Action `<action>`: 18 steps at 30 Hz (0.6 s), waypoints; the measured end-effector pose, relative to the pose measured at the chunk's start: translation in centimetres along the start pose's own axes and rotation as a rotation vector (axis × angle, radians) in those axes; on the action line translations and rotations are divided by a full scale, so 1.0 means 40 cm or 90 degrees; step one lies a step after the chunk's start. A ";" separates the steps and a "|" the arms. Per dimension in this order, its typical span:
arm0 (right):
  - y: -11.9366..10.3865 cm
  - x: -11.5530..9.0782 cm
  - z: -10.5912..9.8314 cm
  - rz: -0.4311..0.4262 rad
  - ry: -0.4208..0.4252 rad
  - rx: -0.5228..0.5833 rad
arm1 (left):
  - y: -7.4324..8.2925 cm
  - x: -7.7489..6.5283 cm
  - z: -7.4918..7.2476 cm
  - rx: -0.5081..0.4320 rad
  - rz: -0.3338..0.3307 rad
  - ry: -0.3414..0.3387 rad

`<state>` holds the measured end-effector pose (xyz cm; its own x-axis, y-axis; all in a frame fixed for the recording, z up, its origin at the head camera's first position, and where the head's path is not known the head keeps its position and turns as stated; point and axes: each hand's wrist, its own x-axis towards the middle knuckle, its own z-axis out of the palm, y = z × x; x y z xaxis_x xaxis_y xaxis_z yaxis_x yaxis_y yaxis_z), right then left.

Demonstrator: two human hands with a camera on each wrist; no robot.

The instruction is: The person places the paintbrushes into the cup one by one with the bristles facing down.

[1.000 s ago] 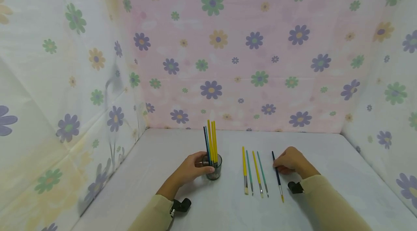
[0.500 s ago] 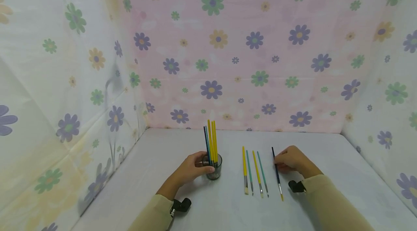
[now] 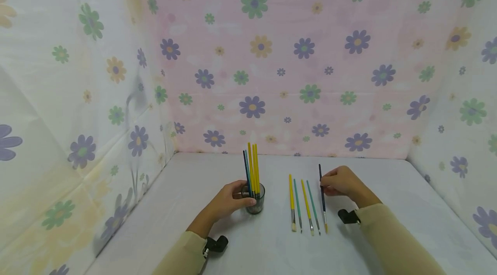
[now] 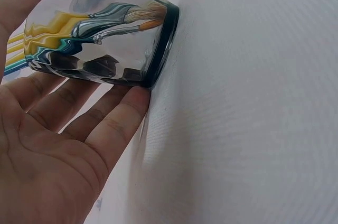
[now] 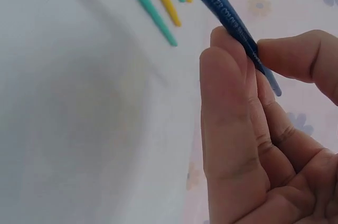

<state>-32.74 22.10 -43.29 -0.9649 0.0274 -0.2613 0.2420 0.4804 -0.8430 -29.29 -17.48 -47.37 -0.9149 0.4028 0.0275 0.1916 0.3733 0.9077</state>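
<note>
My left hand (image 3: 227,202) holds a clear glass (image 4: 113,34) standing on the table, thumb on one side and fingers round the other. Inside the glass several paintbrushes (image 3: 254,171) with yellow, blue and teal handles stand bristles down. On the right, my right hand (image 3: 341,182) pinches a dark blue paintbrush (image 3: 322,195) between thumb and fingers, its tan tip pointing toward me. In the right wrist view, lettering shows on that blue handle (image 5: 224,15). Just left of it, two yellow paintbrushes (image 3: 292,197) and two teal paintbrushes (image 3: 312,199) lie in a row.
A white cloth covers the table (image 3: 272,257). Flower-printed sheets form the back wall (image 3: 291,128) and both sides. A small black camera (image 3: 217,244) sits on the left wrist, and another black camera (image 3: 348,216) on the right.
My right hand has picked at the dark blue paintbrush and shifted it left and away from me, closer to the row. My left hand stays at the glass.
</note>
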 end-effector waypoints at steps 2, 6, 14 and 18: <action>-0.015 0.000 0.005 -0.008 0.002 0.000 | 0.000 0.001 0.000 0.001 -0.001 0.002; -0.046 0.000 0.017 -0.021 0.009 0.001 | 0.001 0.001 0.000 0.002 -0.001 0.003; -0.111 -0.006 0.036 -0.062 0.014 0.014 | 0.002 0.001 0.000 0.001 -0.003 0.002; -0.138 -0.019 0.042 -0.078 0.008 0.034 | 0.000 0.000 0.000 0.001 0.000 0.001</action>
<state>-33.18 17.95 -39.25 -0.9886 -0.0182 -0.1494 0.1268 0.4336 -0.8921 -29.30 -17.48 -47.35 -0.9152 0.4020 0.0280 0.1922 0.3744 0.9071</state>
